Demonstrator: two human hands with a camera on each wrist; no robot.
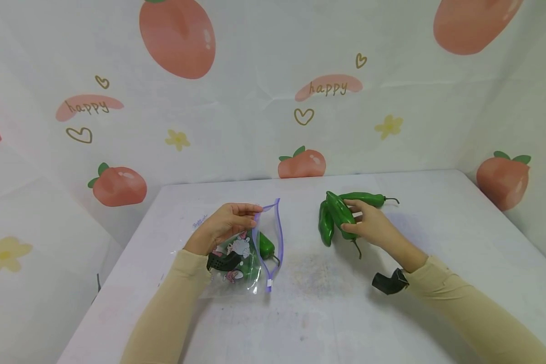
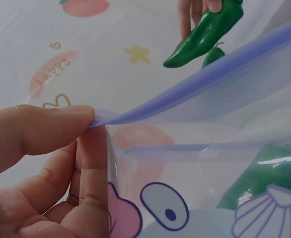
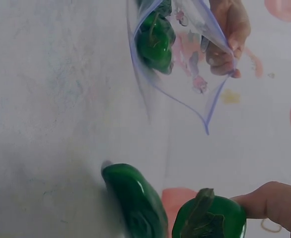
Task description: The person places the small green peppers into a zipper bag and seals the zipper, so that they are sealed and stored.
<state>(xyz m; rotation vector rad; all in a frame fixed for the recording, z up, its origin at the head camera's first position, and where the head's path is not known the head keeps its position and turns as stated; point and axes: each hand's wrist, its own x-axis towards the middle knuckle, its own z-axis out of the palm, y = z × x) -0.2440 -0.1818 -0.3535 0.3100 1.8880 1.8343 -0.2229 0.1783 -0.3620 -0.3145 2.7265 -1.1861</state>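
Note:
My left hand (image 1: 225,225) pinches the upper edge of a clear zip bag (image 1: 250,288) with a purple zip rim, its mouth spread toward the right. Inside the bag lies a green pepper (image 1: 266,246); the printed pattern partly hides the contents. On the right, my right hand (image 1: 368,222) grips another green pepper (image 1: 338,210), thumb and fingers around its side, stem toward me. Close beside it are a second loose pepper (image 1: 325,230) and a third (image 1: 367,198) behind. The left wrist view shows the held pepper (image 2: 210,37) beyond the bag's rim.
A white table (image 1: 336,323) carries the bag and peppers. Behind it hangs a white cloth (image 1: 250,126) printed with fruit, hearts and flowers. A black wrist strap (image 1: 391,282) sits by the right sleeve, and another (image 1: 224,261) by the left.

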